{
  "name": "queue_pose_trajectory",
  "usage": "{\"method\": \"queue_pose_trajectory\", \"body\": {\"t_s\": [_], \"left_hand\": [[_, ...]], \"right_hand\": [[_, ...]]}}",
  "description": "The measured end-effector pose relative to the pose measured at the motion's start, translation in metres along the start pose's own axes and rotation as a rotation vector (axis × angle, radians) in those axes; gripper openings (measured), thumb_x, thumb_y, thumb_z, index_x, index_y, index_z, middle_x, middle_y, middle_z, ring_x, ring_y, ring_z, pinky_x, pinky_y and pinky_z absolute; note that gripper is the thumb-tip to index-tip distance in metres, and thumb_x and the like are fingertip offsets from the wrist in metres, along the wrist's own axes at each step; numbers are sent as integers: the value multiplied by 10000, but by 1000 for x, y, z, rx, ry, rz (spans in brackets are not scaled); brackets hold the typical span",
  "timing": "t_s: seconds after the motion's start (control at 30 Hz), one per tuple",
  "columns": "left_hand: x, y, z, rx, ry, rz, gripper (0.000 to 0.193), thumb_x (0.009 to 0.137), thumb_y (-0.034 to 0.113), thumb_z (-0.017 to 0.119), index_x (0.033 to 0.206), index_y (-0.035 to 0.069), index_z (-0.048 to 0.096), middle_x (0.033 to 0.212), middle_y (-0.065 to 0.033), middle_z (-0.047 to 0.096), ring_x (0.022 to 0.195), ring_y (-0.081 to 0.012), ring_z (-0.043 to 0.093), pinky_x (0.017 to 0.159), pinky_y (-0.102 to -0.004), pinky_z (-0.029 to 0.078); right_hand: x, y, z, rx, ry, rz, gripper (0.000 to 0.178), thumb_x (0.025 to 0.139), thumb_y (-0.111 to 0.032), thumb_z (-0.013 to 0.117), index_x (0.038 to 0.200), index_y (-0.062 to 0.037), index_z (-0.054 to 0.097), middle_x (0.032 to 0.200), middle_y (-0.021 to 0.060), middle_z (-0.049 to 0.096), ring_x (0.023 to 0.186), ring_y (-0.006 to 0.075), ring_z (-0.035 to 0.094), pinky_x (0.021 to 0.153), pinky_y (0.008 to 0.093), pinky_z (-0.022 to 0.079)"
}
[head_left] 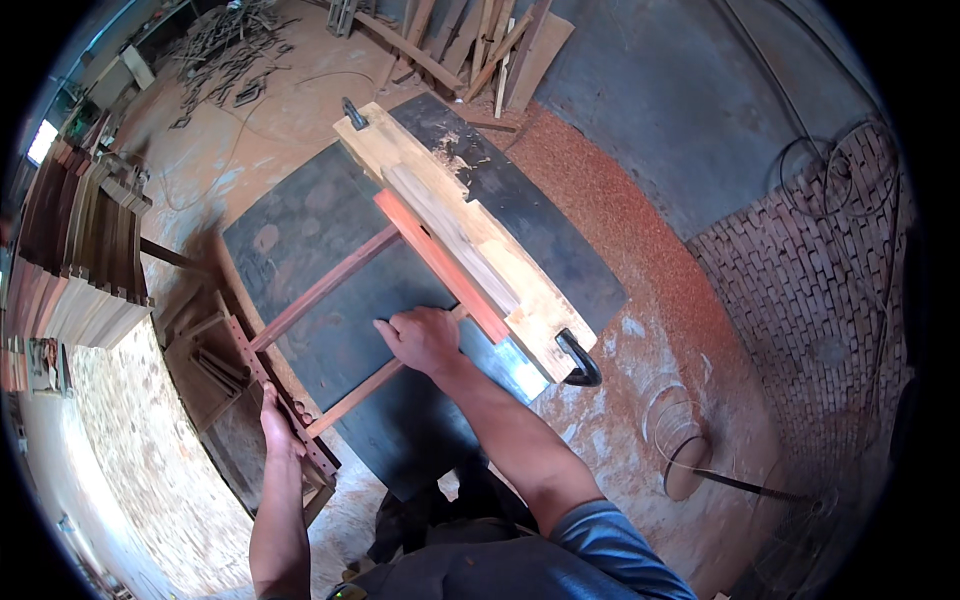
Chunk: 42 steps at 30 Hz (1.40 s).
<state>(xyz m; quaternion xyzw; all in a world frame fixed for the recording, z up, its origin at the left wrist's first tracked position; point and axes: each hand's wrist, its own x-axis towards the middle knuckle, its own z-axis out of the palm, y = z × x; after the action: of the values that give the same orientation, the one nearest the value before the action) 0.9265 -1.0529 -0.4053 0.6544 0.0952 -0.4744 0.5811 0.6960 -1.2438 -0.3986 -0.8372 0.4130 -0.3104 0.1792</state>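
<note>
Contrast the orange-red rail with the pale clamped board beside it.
The orange-red rail is shorter and narrower; the pale board is longer and wider. The board carries black clamps near its ends, whereas the rail meets crosspieces along one side. Both are wooden and run roughly parallel.

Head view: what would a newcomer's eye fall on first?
Most likely the bright red bar of the wooden frame, mid-picture over the dark table, the right fingers closed over the frame's near crossbar. Just right of it, a pale board with a black clamp at each end stands out.
</note>
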Motion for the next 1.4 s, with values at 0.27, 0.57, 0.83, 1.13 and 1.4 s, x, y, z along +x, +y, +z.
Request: {"method": "queue_pose_trajectory", "body": {"t_s": [0.27, 0.57, 0.83, 1.13, 1.4], "left_hand": [[14, 21, 8, 12, 16, 35, 392, 1005, 540, 467, 889, 169, 516, 589, -13, 494, 462, -180, 493, 438, -305, 430], [41, 40, 7, 6, 4, 62, 351, 1020, 509, 458, 897, 181, 488, 604, -15, 483, 461, -167, 472, 443, -296, 427], [59, 55, 10, 10, -4, 68, 366, 1010, 521, 473, 881, 182, 522, 616, -8, 506, 474, -163, 498, 439, -297, 438], [73, 78, 22, 2, 30, 47, 357, 1003, 541, 479, 907, 197, 486, 601, -12, 483, 456, -164, 477, 432, -291, 425], [94, 89, 19, -8, -13, 74, 363, 1014, 513, 470, 891, 176, 526, 600, -22, 510, 467, -179, 495, 453, -307, 427]], "right_hand": [[22, 1, 18, 10, 24, -19, 406, 845, -335, 709, 534, -101, 591, 572, 106, 623, 553, 316, 629, 531, 461, 506], [49, -1, 32, 27, 27, -12, 390, 825, -326, 727, 535, -107, 587, 558, 113, 609, 542, 318, 624, 512, 452, 501], [68, -1, 43, 46, 74, -42, 385, 823, -301, 731, 529, -106, 575, 560, 112, 611, 542, 316, 625, 513, 453, 498], [91, -3, 57, 68, 131, -57, 393, 821, -309, 733, 527, -104, 572, 547, 109, 597, 526, 315, 611, 502, 453, 478], [108, -3, 65, 35, 34, -4, 383, 844, -339, 703, 551, -114, 603, 576, 110, 624, 565, 311, 634, 552, 460, 492]]}}
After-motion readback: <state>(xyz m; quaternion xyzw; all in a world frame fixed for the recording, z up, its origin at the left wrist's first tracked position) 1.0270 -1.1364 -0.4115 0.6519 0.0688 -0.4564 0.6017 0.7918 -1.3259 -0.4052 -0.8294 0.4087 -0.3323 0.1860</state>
